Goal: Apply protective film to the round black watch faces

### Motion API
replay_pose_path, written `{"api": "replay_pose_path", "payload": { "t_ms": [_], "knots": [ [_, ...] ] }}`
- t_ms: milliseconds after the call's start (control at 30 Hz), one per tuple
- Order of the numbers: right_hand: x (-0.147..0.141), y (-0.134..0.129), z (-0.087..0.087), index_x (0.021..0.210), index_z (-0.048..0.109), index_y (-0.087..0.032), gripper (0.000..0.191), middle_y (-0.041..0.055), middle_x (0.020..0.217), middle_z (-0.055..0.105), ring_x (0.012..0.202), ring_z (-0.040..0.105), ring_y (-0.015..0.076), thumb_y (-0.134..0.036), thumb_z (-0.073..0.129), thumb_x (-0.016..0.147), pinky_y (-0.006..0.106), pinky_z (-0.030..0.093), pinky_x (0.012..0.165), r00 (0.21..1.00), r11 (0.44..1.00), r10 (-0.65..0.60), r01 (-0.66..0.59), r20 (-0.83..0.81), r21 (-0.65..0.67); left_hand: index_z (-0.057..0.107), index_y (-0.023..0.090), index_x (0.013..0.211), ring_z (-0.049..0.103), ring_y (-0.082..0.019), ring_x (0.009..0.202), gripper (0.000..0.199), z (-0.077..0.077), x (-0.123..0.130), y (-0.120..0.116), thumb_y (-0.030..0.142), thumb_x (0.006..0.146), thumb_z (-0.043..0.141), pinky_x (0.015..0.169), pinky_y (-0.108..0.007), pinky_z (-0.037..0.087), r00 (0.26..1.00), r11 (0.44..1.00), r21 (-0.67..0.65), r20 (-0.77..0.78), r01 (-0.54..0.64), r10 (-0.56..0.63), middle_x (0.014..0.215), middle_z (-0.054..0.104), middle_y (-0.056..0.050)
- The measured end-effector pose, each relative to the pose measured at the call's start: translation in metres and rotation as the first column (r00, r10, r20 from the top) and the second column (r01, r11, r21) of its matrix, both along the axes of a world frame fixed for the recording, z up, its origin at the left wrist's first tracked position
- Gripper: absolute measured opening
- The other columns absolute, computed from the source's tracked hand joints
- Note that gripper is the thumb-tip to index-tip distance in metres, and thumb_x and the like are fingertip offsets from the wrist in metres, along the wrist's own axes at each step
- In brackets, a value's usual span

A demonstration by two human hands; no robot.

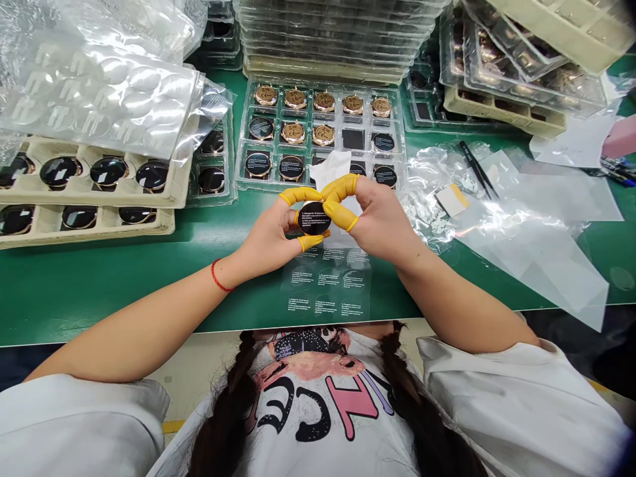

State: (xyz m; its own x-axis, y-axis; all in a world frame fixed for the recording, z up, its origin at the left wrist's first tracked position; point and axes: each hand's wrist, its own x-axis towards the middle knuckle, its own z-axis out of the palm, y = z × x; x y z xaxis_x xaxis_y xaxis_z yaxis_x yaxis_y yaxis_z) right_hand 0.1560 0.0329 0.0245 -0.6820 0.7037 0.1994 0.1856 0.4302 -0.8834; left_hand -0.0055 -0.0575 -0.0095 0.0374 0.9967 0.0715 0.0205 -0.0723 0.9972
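My left hand (271,235), with yellow finger cots, grips a round black watch head (311,226) by its rim. White printed text shows on the watch's dark face. My right hand (385,218), also in yellow finger cots, has thumb and index finger pinched at the watch's upper right edge. A white cloth (332,168) sticks out above and below my right fingers and appears held in them. Below my hands lies a clear sheet of printed round films (328,288). Behind them, a clear plastic tray (240,173) holds several watch heads, some gold-backed, some with printed faces up.
Tall stacked clear trays (342,33) stand at the back. Cream trays of watches (179,189) lie left, under film sheets (99,99). Right are black tweezers (477,171), a white-and-yellow pad (452,200), loose clear film (536,232) and more piled trays (507,112).
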Motion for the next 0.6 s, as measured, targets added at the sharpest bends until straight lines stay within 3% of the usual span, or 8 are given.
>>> {"api": "replay_pose_path", "payload": {
  "t_ms": [467,600],
  "knots": [
    [-0.0005,-0.0024,0.0007,0.078,0.06,-0.021,0.012,0.003,0.09,0.067,0.089,0.061,0.0182,-0.031,0.063,0.083,0.036,0.048,0.085,1.0,0.999,-0.018,0.018,0.004,0.029,0.045,0.025,0.117,0.07,-0.014,0.083,0.051,0.0008,0.0001,0.0009,0.022,0.075,0.075,0.076,-0.029,0.059,1.0,1.0,-0.018,0.008,-0.006,0.006,0.1,0.066,0.0],
    [-0.0007,-0.003,0.0008,0.078,0.059,-0.021,0.012,0.0026,0.09,0.068,0.089,0.061,0.0182,-0.03,0.062,0.084,0.036,0.048,0.084,1.0,0.999,-0.023,0.022,0.009,0.049,0.045,0.025,0.116,0.07,-0.014,0.085,0.052,0.0002,-0.0002,0.0003,0.023,0.074,0.075,0.078,-0.029,0.059,1.0,1.0,-0.012,-0.006,-0.014,0.014,0.109,0.065,-0.002]
  ]
}}
